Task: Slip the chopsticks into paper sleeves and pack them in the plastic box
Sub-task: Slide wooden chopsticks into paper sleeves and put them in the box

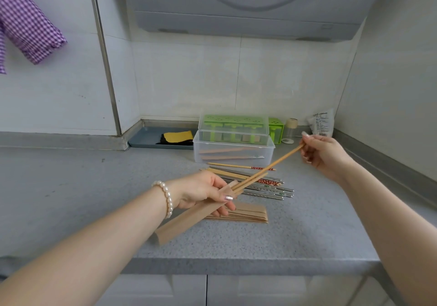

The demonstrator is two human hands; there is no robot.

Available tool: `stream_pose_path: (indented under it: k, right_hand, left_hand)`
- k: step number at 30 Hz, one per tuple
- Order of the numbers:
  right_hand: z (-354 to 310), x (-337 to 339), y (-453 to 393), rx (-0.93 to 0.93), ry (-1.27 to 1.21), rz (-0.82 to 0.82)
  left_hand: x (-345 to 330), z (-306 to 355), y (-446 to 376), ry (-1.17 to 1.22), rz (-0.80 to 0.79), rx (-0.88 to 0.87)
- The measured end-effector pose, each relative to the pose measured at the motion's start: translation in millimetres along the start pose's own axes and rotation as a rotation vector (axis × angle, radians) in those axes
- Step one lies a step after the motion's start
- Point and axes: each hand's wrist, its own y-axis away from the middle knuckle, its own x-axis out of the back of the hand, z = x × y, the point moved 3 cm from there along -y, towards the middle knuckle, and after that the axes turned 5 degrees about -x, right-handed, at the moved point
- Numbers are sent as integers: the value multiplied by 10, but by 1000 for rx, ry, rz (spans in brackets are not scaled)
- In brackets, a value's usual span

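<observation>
My left hand [203, 193] grips a brown paper sleeve [186, 220] above the counter, its open mouth pointing up and right. My right hand [324, 155] pinches the far end of a pair of wooden chopsticks [272, 167] whose tips sit just inside the sleeve's mouth. Under them lies a loose pile of wooden, red-patterned and metal chopsticks [267, 186]. A stack of flat paper sleeves [246, 215] lies in front of that pile. The clear plastic box [234, 150] stands open behind, holding two sleeved pairs.
A green-lidded organiser [234, 122] stands behind the box, with a small jar [290, 129] and a white packet [322, 122] to its right. A grey tray with a yellow sponge [176, 137] sits at the back left. The counter's front edge [236, 265] is near me.
</observation>
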Motion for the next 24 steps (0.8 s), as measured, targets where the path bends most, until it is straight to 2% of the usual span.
stream_pose_path:
  k: [4,11,20,24]
  right_hand:
    - [149,-180,32,-81,209,-67]
    - [305,-469,158,-109,327,-102]
    - [412,-531,147,-226,155,-207]
    - [424,-435,111,-216,-15,-112]
  left_hand:
    - [-36,29,-21,27,23,-10]
    - [-34,-40,-44,20,61,12]
    - [2,-81,1,44,91,19]
    - [-3,-73,4,33,98,15]
